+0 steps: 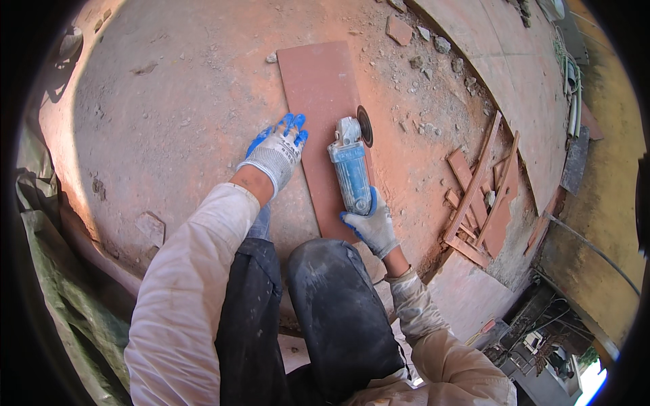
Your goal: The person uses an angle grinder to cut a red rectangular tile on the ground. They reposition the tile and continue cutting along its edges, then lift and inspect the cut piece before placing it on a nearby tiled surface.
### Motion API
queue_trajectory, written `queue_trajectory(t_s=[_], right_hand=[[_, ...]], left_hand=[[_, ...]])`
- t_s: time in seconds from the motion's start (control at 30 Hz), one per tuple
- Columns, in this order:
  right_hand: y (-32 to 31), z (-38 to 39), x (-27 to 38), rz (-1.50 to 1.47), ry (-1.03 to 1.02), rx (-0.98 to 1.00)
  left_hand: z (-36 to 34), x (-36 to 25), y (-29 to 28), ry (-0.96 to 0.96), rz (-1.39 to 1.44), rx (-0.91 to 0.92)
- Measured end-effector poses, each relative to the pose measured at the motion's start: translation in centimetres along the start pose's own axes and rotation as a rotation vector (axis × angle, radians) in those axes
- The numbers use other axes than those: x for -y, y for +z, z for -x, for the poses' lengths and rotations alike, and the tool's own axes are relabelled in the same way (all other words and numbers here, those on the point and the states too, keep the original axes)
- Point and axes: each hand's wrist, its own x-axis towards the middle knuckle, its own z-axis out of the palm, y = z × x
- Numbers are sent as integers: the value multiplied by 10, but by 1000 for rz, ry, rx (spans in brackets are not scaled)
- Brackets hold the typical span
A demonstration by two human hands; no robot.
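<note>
A long reddish-brown tile (315, 78) lies on the dusty ground in front of my knees. My right hand (376, 229), in a grey and blue glove, grips the rear of a blue angle grinder (351, 174). The grinder sits over the tile's right side, its dark cutting disc (365, 126) standing on edge by the tile's right edge. I cannot tell whether the disc touches the tile or turns. My left hand (276, 147), gloved alike, is at the tile's left edge with its fingers stretched out and a little apart, holding nothing.
Several narrow cut tile strips (474, 183) lie piled at the right. Stone rubble (441, 45) is scattered beyond the tile, along a raised slab (504, 57). A green tarp (64, 284) hangs at the left. Hoses and pipes (575, 95) lie at the far right.
</note>
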Motion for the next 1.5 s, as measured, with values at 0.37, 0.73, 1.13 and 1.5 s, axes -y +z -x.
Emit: queue_trajectory(t_s=[0.37, 0.73, 1.13, 1.5], right_hand=[[0, -6, 4, -15, 45, 2], [3, -12, 10, 6, 24, -27], [6, -20, 18, -24, -4, -31], [5, -28, 29, 29, 20, -33]], left_hand=[[3, -1, 0, -2, -1, -24], [2, -1, -1, -1, -2, -11], [3, 3, 10, 24, 26, -95], [6, 4, 7, 24, 19, -100]])
